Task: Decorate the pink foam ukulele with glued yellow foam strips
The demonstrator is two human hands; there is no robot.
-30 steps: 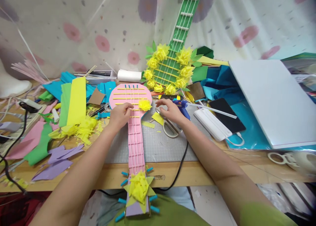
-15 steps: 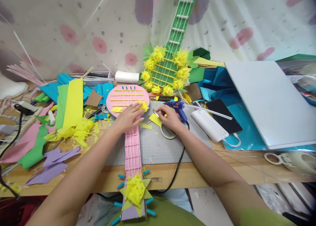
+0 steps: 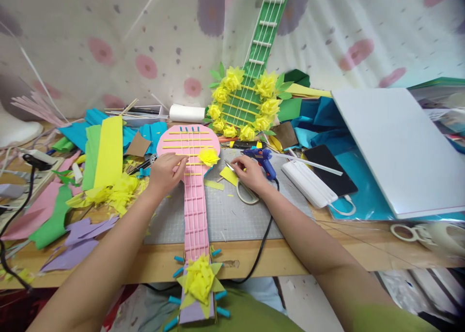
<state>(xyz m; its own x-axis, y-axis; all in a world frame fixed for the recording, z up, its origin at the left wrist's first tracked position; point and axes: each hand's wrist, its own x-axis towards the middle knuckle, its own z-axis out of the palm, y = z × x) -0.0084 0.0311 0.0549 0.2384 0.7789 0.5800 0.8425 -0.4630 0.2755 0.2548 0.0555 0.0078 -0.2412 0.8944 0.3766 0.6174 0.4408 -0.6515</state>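
Note:
A pink paper guitar point(image 3: 196, 211) with white strings and yellow bars lies on the grey cutting mat point(image 3: 232, 220). One yellow paper flower point(image 3: 209, 157) sits on the right of its round body, and a larger one point(image 3: 199, 279) on its purple head. My left hand point(image 3: 167, 171) is over the left edge of the body, fingers curled together; what they hold, if anything, is hidden. My right hand point(image 3: 247, 171) rests on the mat by the scissors point(image 3: 247, 193), its fingers pressed together near the blades and a yellow paper piece point(image 3: 228, 175).
Behind stands a green paper guitar point(image 3: 242, 102) with yellow flowers. A blue glue gun point(image 3: 264, 161), white power bank point(image 3: 308, 183) and black phone point(image 3: 331, 170) lie right of the mat. Coloured paper scraps point(image 3: 109, 153) cover the left. A white board point(image 3: 403, 148) lies at right.
My left hand has moved left, off the yellow flower, and its fingers have curled in. The flower on the body now shows fully. My right hand has stayed in place.

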